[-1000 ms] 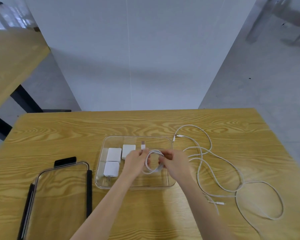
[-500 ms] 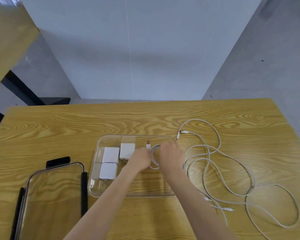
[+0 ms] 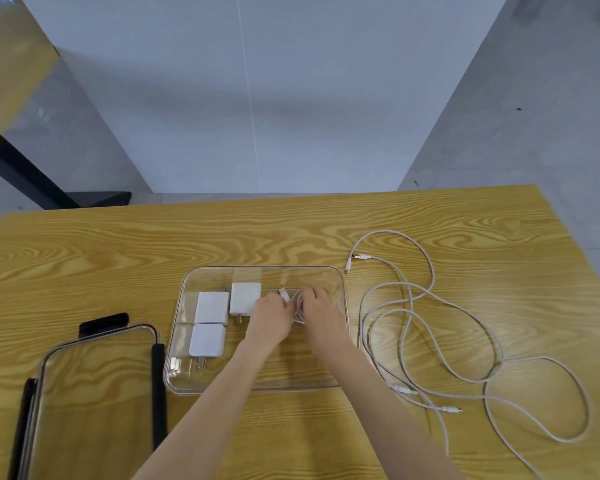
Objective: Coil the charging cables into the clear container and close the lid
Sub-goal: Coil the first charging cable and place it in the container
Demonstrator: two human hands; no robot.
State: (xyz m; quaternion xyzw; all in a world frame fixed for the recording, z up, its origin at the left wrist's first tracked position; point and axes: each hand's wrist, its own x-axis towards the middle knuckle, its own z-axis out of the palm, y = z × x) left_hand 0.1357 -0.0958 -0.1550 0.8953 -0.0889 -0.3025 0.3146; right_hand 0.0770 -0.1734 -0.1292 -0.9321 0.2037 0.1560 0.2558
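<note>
Both my left hand (image 3: 272,315) and right hand (image 3: 321,311) now hold the coiled cable (image 3: 298,308) lower, deeper inside the clear container (image 3: 257,384), fingers curled round it.

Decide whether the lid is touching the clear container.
Apart. The head view shows a strip of bare table between the lid and the clear container's left wall.

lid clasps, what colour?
Black. The clasps edge the clear lid lying left of the container; the head view, the only one, shows them.
</note>
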